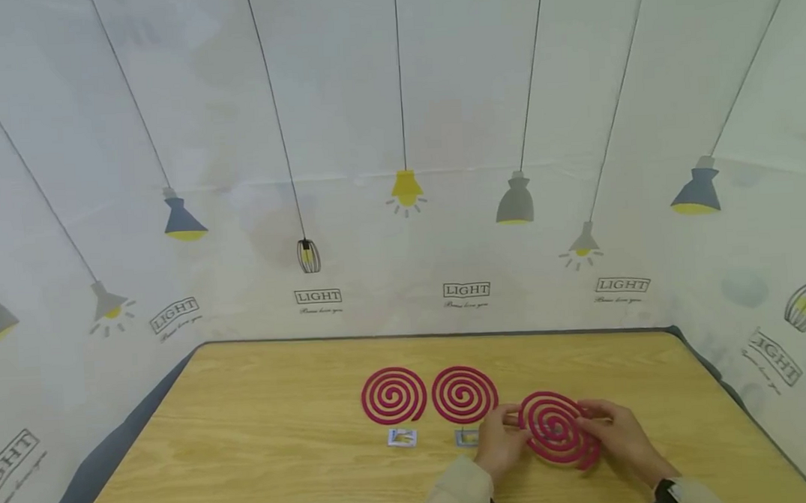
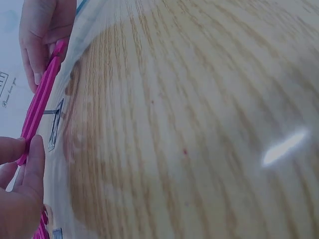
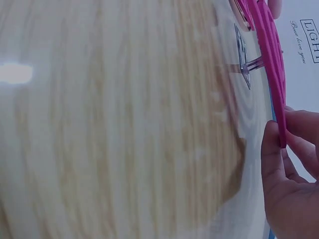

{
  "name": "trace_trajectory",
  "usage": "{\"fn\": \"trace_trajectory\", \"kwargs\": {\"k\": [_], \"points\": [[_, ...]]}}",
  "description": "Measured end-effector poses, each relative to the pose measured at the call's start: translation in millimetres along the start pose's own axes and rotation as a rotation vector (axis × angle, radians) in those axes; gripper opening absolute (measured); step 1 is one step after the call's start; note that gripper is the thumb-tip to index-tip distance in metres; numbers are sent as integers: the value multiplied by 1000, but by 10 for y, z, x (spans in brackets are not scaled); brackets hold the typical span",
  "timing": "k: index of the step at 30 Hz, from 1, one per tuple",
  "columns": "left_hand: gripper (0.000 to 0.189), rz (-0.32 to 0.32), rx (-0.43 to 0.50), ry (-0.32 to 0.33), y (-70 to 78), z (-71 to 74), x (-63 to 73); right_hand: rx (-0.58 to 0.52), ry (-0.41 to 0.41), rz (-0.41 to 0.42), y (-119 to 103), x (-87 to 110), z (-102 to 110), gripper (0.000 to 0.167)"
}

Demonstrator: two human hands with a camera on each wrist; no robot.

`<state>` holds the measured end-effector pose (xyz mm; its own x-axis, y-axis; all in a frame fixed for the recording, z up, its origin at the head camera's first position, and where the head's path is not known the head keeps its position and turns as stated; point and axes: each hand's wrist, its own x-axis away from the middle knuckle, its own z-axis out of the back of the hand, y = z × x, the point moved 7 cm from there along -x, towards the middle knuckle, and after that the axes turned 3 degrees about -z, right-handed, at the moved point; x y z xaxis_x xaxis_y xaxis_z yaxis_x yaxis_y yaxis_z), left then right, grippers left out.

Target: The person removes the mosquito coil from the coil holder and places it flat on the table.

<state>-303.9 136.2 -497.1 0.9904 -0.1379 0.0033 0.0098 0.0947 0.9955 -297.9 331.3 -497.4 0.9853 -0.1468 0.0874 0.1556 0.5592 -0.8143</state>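
Both hands hold a pink mosquito coil [image 1: 554,427] by opposite edges above the table, slightly tilted. My left hand [image 1: 502,444] pinches its left edge and my right hand [image 1: 620,433] its right edge. Seen edge-on in the right wrist view, the coil [image 3: 272,64] has a small metal stand [image 3: 242,55] beneath it. The stand's upright prong reaches the coil's underside near the middle; whether it is seated there I cannot tell. In the left wrist view the same stand [image 2: 53,132] shows below the coil [image 2: 39,107].
Two more pink coils, a left one [image 1: 393,395] and a right one [image 1: 464,394], lie side by side toward the back. In front of them are two small metal stands, one left [image 1: 402,437], one right [image 1: 459,438]. The wooden table [image 1: 249,438] meets a printed wall covering [image 1: 379,312].
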Motion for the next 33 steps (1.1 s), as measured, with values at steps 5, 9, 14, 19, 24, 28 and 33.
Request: {"fn": "trace_trajectory", "kwargs": {"k": [5,9,14,19,24,28,33], "points": [[39,17,12,-14,-20,46,4,-18,-6,9,-7,6,-60,39],[41,33,32,-33,-54,68,5,-24,-11,24,-32,10,-90,40],[44,47,56,-47,-103,85,22,-20,-19,11,-56,8,-113,42],[46,44,84,-46,-125,106,41,-15,-25,-29,-50,-2,-137,43],[47,39,125,-37,-129,112,66,-21,-25,-33,-32,6,-145,47],[46,38,143,-30,-127,115,82,-11,-5,-32,-11,12,-139,50],[46,56,138,-17,-153,123,80,-31,4,-41,12,13,-131,51]]}}
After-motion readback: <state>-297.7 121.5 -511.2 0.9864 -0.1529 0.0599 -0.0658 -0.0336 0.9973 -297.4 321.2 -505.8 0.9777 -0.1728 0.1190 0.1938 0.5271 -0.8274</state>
